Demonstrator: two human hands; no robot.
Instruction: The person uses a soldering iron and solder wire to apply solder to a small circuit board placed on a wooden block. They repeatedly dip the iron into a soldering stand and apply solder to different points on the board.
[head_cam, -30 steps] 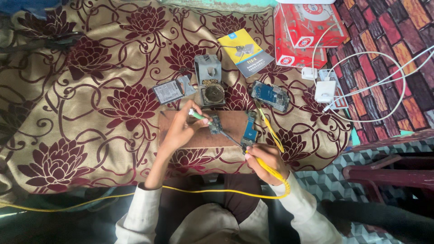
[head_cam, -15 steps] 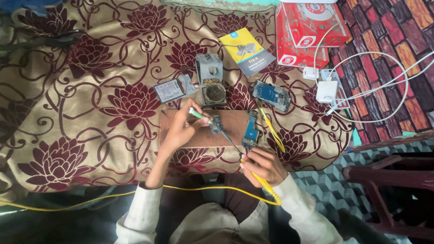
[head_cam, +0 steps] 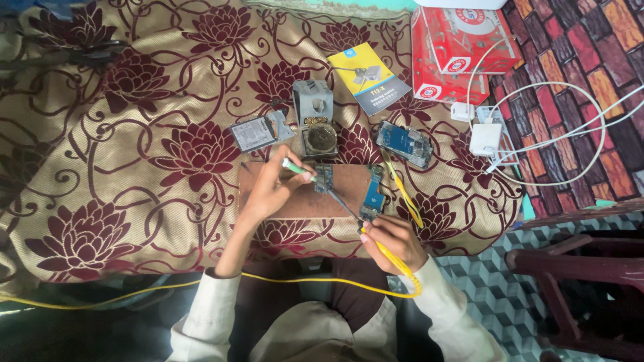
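Note:
My left hand [head_cam: 268, 191] holds a thin green-handled tool [head_cam: 297, 169] whose tip rests at a small circuit board [head_cam: 323, 178] on a brown work pad [head_cam: 302, 200]. My right hand [head_cam: 394, 241] grips a yellow soldering iron [head_cam: 389, 253]; its dark shaft [head_cam: 343, 204] runs up-left toward that board. A second blue circuit board [head_cam: 372, 193] lies upright on the pad just above my right hand. The iron's yellow cord [head_cam: 282, 280] trails left across my lap.
On the floral cloth [head_cam: 134, 134] lie a grey soldering stand with tip cleaner [head_cam: 315, 121], a phone battery [head_cam: 251, 134], an opened phone [head_cam: 404, 143], a yellow booklet [head_cam: 367, 77], red boxes [head_cam: 463, 47] and a white charger with cables [head_cam: 486, 139]. A dark wooden stool [head_cam: 577, 268] stands at right.
My right hand has shifted slightly down and right, drawing the soldering iron along with it. My left hand stays at the small board.

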